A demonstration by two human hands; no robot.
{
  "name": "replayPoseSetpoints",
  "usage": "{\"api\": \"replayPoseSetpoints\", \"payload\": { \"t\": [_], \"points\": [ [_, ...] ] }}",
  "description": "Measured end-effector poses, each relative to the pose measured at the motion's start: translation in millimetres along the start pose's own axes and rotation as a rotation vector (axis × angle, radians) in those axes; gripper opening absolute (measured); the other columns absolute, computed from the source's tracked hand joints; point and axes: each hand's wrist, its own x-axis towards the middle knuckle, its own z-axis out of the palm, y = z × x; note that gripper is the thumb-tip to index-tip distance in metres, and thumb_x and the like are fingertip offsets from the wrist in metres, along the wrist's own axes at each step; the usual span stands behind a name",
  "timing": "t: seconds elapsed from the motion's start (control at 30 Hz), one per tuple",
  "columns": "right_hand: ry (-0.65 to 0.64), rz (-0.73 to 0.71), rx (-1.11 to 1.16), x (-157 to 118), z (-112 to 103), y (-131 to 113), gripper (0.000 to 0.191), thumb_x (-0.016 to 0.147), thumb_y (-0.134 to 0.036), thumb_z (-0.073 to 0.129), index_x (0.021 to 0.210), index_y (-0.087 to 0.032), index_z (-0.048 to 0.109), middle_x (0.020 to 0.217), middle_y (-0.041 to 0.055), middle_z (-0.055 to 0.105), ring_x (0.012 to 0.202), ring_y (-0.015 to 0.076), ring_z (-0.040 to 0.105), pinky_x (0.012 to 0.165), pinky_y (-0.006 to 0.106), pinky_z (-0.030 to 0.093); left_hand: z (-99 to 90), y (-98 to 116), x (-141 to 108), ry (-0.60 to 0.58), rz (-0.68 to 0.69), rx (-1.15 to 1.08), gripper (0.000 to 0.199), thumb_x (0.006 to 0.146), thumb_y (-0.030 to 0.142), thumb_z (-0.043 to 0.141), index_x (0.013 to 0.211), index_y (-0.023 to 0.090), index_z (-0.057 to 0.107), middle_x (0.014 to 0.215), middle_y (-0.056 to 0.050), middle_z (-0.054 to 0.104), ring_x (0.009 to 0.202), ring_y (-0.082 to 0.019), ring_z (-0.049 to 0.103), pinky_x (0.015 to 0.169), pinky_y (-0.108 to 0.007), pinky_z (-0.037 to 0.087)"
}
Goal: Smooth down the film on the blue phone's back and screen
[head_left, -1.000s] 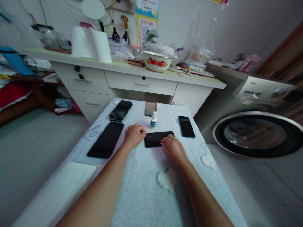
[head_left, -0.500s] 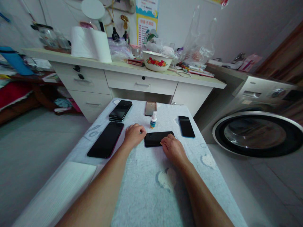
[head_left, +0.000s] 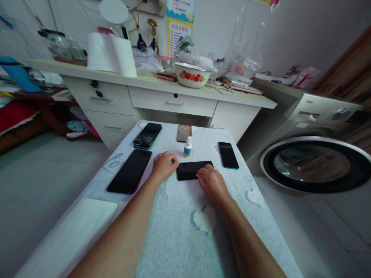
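Crosswise between both hands: black phone (head_left: 189, 171)

The forearms (head_left: 131, 224) are extending over the near part of the cloth-covered counter (head_left: 179, 231). The right hand (head_left: 211, 179) is the nearer one: its bent fingers are covering the phone's right end and near long side. Whether that grip is pinching or only resting, cannot tell. The left hand (head_left: 165, 166) is sitting just beside the left short end, fingers partly curled; touching or a sliver apart, and how far closed, cannot tell.

The black phone is lying flat mid-counter, long axis running left to right, roughly parallel to the far edge, so its body is extending leftward from the right grip.

Around it: a pink-rimmed phone (head_left: 129, 172) is lying near the left edge, outside the left hand. A blue-rimmed phone (head_left: 228, 155) is lying near the right edge, apart from the right hand. A spray bottle (head_left: 188, 147) is standing upright just beyond the black phone, the likeliest obstruction on that side.

Farther out: a phone stack (head_left: 147, 134) is occupying the far left corner; a brownish phone or case (head_left: 184, 133) is lying at the far edge. Beyond, a white desk (head_left: 174, 96) is carrying a flowered bowl (head_left: 193, 75).
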Motion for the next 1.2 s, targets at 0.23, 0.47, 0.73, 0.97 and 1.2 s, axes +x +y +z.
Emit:
{"api": "replayPoseSetpoints", "payload": {
  "t": [0.23,0.47,0.73,0.97,1.2],
  "points": [
    [0.003,0.005,-0.001,0.1,-0.3,-0.8,0.016,0.088,-0.019,0.050,0.090,-0.021,0.066,0.091,0.0035,0.056,0.079,0.0120,0.056,0.070,0.020,0.038,-0.7,-0.4,-0.4,0.000,0.000,-0.001,0.020,0.079,0.030,0.049,0.075,0.023,0.067,0.089,-0.002,0.064,0.090,-0.021,0.057,0.077,-0.030,0.038],
    [-0.004,0.008,-0.005,-0.2,0.1,-0.5,0.016,0.088,-0.019,0.049,0.090,-0.021,0.065,0.091,0.0035,0.056,0.080,0.0121,0.056,0.070,0.020,0.038,-0.7,0.3,0.0,-0.001,-0.009,-0.022,0.019,0.078,0.030,0.050,0.075,0.024,0.067,0.089,-0.002,0.064,0.090,-0.021,0.057,0.079,-0.030,0.038],
    [-0.004,0.009,0.005,-0.4,-0.1,-0.6,0.016,0.088,-0.020,0.049,0.090,-0.021,0.065,0.091,0.0034,0.056,0.081,0.0119,0.056,0.071,0.020,0.039,-0.3,-0.3,-0.2,-0.001,-0.006,-0.012,0.019,0.079,0.030,0.049,0.075,0.024,0.067,0.090,-0.002,0.064,0.090,-0.021,0.057,0.078,-0.030,0.038],
    [-0.011,0.014,0.007,-0.5,-2.5,-2.8,0.016,0.088,-0.020,0.049,0.090,-0.021,0.065,0.092,0.0037,0.056,0.081,0.0120,0.056,0.072,0.020,0.039,-2.0,0.8,-0.6,-0.009,0.003,0.004,0.020,0.080,0.030,0.049,0.076,0.024,0.068,0.090,-0.002,0.065,0.090,-0.021,0.057,0.078,-0.030,0.039],
    [-0.016,0.015,0.009,-0.2,-1.4,-2.3,0.017,0.090,-0.022,0.048,0.090,-0.020,0.065,0.092,0.0042,0.056,0.081,0.0123,0.056,0.072,0.020,0.039,-1.5,0.8,-0.4,-0.009,-0.008,0.009,0.019,0.080,0.029,0.050,0.076,0.024,0.068,0.090,-0.002,0.065,0.091,-0.021,0.058,0.078,-0.030,0.040]
  ]
}}
